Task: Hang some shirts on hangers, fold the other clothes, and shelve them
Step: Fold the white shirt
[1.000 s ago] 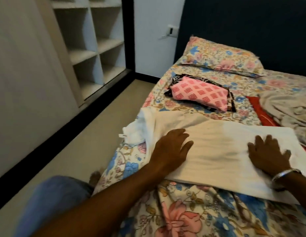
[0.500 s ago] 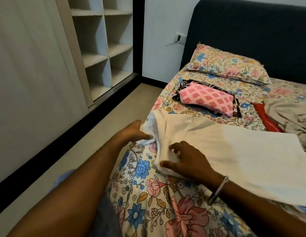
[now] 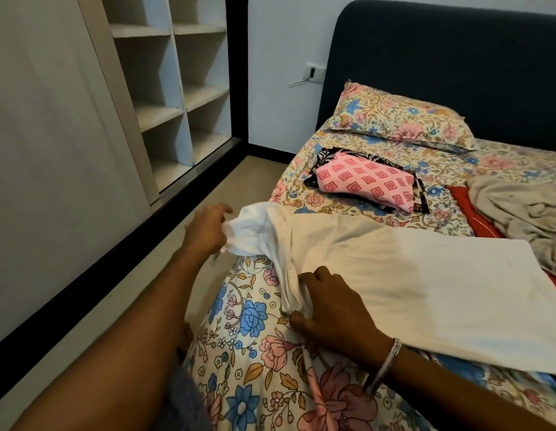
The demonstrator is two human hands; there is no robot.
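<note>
While the white garment (image 3: 410, 275) lies on the bed, both hands (image 3: 208, 231) (image 3: 329, 309) pinch its bunched end

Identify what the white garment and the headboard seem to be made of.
White garment: thin woven cloth, probably cotton, matte; it bunches and creases softly where the left hand grips it. Headboard: dark padded upholstery, apparently fabric, matte, with rounded corners.

Both hands are off the flat of the white garment (image 3: 410, 275), where they pressed a second ago, and now sit at its left end. The left hand (image 3: 205, 228) is out past the edge of the bed (image 3: 254, 353), gripping the bunched white cloth there and lifting it slightly. The right hand (image 3: 335, 312) has crossed from the garment's right part to its near left corner, fingers (image 3: 314, 276) curled into the gathered fold.
</note>
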